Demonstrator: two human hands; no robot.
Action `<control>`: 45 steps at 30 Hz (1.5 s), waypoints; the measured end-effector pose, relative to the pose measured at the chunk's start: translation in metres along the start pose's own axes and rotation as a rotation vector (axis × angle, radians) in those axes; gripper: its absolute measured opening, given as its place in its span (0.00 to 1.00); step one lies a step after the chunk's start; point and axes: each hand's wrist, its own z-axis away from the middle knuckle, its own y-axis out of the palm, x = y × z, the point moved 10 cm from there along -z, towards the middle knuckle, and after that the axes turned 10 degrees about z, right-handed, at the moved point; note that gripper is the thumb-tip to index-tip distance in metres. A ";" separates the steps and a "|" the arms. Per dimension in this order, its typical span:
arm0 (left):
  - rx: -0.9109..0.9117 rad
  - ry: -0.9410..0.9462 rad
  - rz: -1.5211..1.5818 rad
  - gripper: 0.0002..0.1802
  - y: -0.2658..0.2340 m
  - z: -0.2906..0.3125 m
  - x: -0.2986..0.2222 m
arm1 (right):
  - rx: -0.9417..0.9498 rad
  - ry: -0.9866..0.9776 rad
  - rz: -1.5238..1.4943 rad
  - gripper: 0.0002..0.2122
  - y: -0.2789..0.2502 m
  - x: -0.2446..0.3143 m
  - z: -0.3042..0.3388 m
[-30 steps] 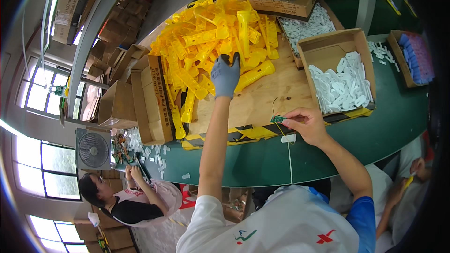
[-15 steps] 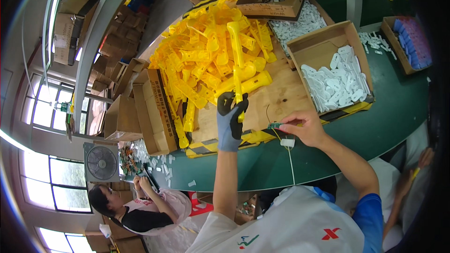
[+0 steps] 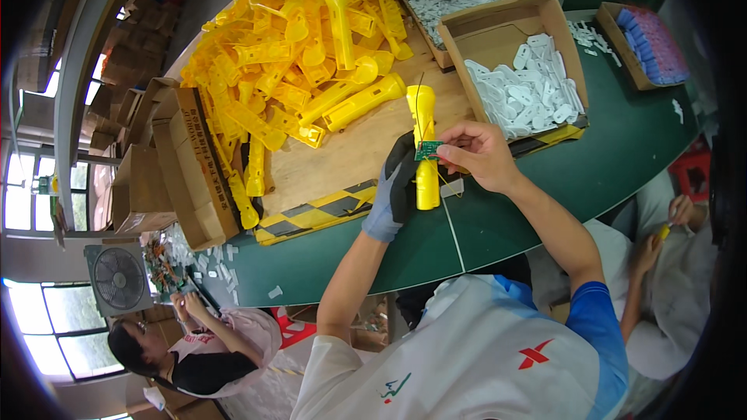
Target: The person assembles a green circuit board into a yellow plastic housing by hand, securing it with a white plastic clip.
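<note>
My left hand (image 3: 391, 190), in a grey and black glove, is closed around a yellow torch-shaped plastic housing (image 3: 427, 185) held roughly upright at the front edge of the wooden board. Between the thumb and fingers of my bare right hand (image 3: 484, 157) is a small green circuit board (image 3: 427, 150) with thin wires. The circuit board lies over the middle of the housing; whether it sits inside cannot be told. One dark wire runs up across the housing's wide end. A small whitish block (image 3: 453, 187) shows just below my right hand, partly hidden.
Yellow housings (image 3: 272, 70) are heaped on the wooden board (image 3: 311, 175). Right of them stands a carton (image 3: 467, 27) of white plastic parts, with a box of blue-purple pieces (image 3: 661, 50) beyond. An empty carton (image 3: 187, 163) borders the heap's left. Co-workers sit on both sides.
My left hand has drawn the yellow housing back from the heap toward my right hand. The circuit board is now against the housing. The view has shifted, so the table appears further left.
</note>
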 end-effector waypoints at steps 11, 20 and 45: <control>-0.100 0.309 -0.068 0.44 -0.044 -0.004 -0.006 | -0.028 -0.051 0.087 0.08 0.007 -0.002 -0.010; -0.079 0.037 0.563 0.27 -0.053 -0.007 0.028 | -0.080 0.115 0.262 0.08 0.014 -0.024 -0.042; -0.104 -0.039 0.396 0.26 -0.054 -0.006 0.023 | -0.035 0.084 0.339 0.07 0.011 -0.022 -0.041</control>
